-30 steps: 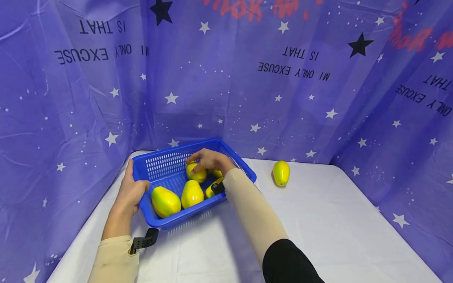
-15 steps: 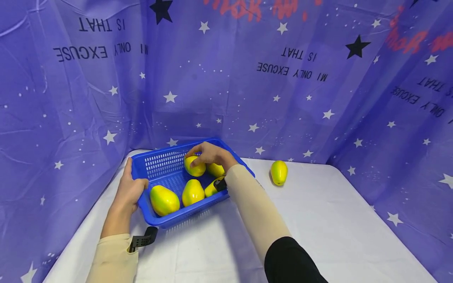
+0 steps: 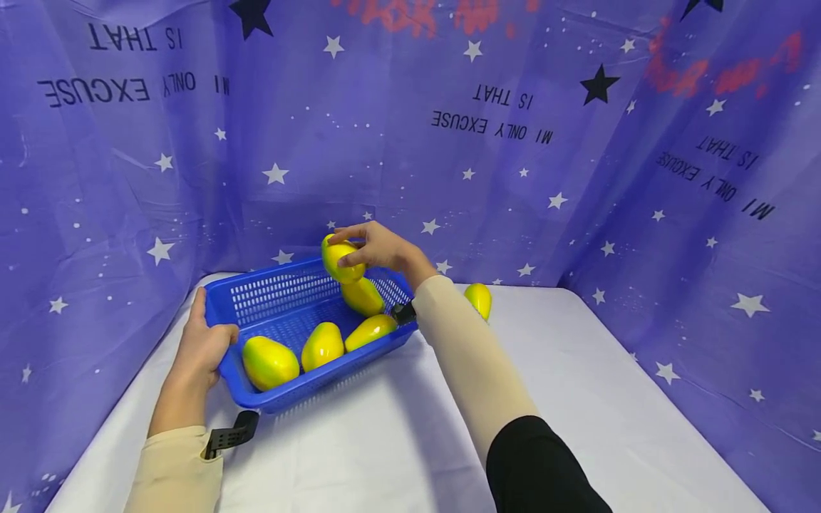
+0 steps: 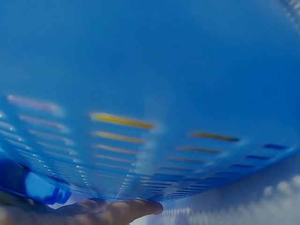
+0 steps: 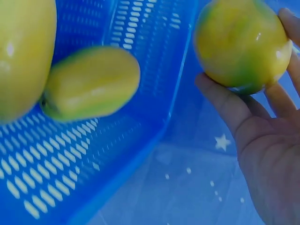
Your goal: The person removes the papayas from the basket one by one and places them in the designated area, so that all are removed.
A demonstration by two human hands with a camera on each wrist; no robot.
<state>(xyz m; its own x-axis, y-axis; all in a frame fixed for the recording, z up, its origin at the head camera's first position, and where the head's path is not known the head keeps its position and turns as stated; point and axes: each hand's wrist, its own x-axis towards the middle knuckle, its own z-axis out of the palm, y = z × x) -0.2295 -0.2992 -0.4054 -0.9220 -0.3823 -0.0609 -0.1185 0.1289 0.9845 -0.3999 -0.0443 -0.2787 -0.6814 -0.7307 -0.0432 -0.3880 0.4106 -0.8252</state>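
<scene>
My left hand grips the left end of a blue plastic basket, thumb over the rim. In the left wrist view its fingers lie against the slotted blue wall. My right hand holds a yellow-green mango between thumb and fingertips, above the basket's back rim. In the right wrist view, this mango appears beyond the rim. Several more mangoes lie inside, among them one at the left, one in the front middle and one under the held fruit.
Another mango lies on the white-covered table right of the basket, partly hidden by my right sleeve. A purple curtain with stars and lettering stands close behind the basket and along both sides.
My right hand has lifted the mango from inside the basket up to above its back rim. The left hand stays on the basket's end. The head view has turned slightly right.
</scene>
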